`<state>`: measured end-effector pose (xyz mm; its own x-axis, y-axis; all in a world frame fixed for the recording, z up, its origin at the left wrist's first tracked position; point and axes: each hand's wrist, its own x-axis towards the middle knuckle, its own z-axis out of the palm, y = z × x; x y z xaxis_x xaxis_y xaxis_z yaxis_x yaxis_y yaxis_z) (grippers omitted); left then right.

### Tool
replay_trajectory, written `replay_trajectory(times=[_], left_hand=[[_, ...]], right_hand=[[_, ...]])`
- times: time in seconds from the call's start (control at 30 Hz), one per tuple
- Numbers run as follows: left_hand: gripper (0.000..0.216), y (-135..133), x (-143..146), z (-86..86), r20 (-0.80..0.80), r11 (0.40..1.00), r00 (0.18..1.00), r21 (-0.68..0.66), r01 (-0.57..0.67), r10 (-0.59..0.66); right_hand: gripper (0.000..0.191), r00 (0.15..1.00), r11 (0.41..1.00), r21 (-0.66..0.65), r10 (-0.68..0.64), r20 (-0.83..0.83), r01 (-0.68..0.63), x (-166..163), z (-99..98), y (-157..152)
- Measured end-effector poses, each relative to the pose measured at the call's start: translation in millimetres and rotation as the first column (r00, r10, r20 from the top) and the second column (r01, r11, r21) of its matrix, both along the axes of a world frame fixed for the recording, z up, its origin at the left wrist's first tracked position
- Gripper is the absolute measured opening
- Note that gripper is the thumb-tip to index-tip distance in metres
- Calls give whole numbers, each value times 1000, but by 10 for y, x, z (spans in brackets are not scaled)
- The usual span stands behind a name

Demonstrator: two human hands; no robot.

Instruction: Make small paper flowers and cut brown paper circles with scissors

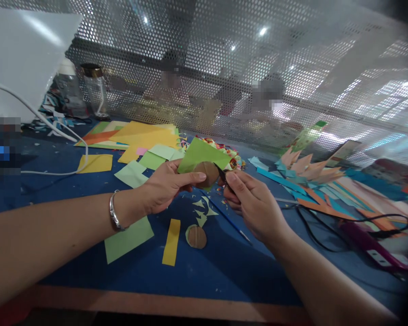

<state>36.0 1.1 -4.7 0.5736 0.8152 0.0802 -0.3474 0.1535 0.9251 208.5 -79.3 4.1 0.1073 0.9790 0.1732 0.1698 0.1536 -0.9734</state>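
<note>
My left hand (165, 185) pinches a green paper sheet (201, 155) with a brown cardboard disc (206, 173) against it, held above the blue table (204, 267). A silver bracelet (114, 213) circles that wrist. My right hand (251, 199) is closed round small dark scissors (222, 175) whose blades meet the paper at the disc's edge. Below the hands lie a second brown disc on green paper (196, 236), green paper scraps (203, 210), a yellow strip (172, 242) and a thin blue pen (227, 218).
Yellow, orange and green sheets (139, 136) are stacked behind the hands. Blue and peach paper strips (306, 174) lie at right, with a purple glue gun (367, 242) and black cord (313, 226). A jar (95, 88), white cable (54, 129) and perforated screen (224, 72) stand behind; people sit beyond it.
</note>
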Motion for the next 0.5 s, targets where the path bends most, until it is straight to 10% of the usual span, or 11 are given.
replay_trajectory(times=[0.5], left_hand=[[21,17,11,-20,-68,997,994,22,-79,80]], right_hand=[[39,995,1000,8,8,99,-9,47,-4,5]])
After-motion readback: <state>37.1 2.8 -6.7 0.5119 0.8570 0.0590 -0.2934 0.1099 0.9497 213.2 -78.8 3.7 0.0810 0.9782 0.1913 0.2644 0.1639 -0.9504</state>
